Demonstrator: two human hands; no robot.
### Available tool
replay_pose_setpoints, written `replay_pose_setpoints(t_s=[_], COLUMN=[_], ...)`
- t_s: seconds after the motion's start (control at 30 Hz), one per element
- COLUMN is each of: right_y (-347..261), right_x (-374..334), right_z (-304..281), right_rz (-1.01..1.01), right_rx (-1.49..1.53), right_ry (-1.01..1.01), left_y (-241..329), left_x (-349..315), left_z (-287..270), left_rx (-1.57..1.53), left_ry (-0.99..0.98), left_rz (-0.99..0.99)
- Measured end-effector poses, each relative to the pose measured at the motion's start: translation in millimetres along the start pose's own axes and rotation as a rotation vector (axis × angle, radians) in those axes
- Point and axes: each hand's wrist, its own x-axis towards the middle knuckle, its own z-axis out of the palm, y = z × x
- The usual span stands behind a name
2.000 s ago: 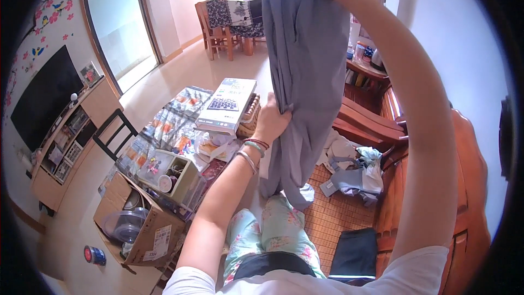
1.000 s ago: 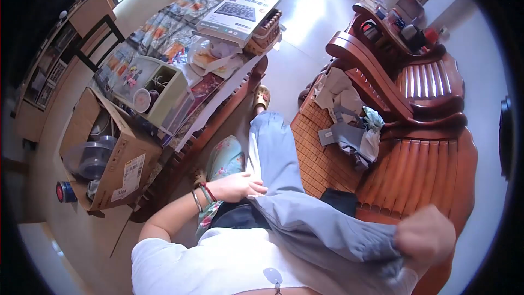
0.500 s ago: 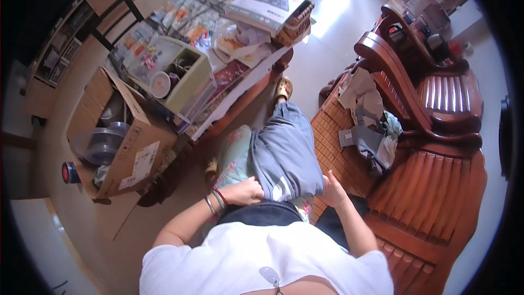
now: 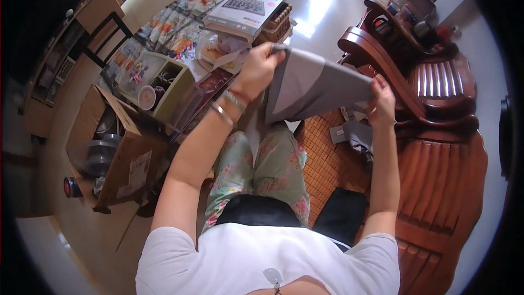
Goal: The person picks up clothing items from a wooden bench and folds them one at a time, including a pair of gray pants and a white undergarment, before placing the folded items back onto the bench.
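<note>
Stretched between my two raised hands is a grey garment (image 4: 327, 90) with a lighter grey patch; whether it is trousers or a top I cannot tell. My left hand (image 4: 257, 70) is closed on its upper left corner, near the boxed item on the table. The upper right edge is gripped by my right hand (image 4: 382, 101), beside the wooden armrest. The cloth hangs above my lap in flowered green trousers (image 4: 273, 161) and hides part of the seat. A small heap of grey clothes (image 4: 357, 136) lies behind my right hand on the woven seat mat.
To the left, a low table with a patterned cover (image 4: 164, 22) carries a keyboard-pictured box (image 4: 248, 8) and a greenish organizer (image 4: 177, 95). A cardboard box (image 4: 134, 147) of containers stands beside it. Right is a wooden sofa (image 4: 436, 186); a black item (image 4: 341, 216) lies beside me.
The grey garment has risen from my lap and is now held out in front of me. Both hands have moved up and forward, spreading it between them.
</note>
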Motion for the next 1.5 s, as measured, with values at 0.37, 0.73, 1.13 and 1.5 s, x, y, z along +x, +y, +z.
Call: replay_pose_setpoints(t_s=[0.37,0.73,1.13,1.5], right_y=[-152,-55,119,181], right_x=[-24,-295,-185,-205], right_z=[-57,-94,-36,-30], right_rz=[-0.512,-0.34,0.028,1.155], right_rx=[-0.203,-0.916,-0.097,0.284], right_ry=[-0.151,-0.459,-1.252,-1.137], left_y=[97,37,27,-55], left_x=[74,-178,-202,-179], left_z=[33,-56,-56,-32], left_rx=[0.151,-0.125,-0.313,-0.465], left_ry=[0.132,-0.819,-1.029,-0.633], left_rz=[0.767,0.234,0.051,-0.296])
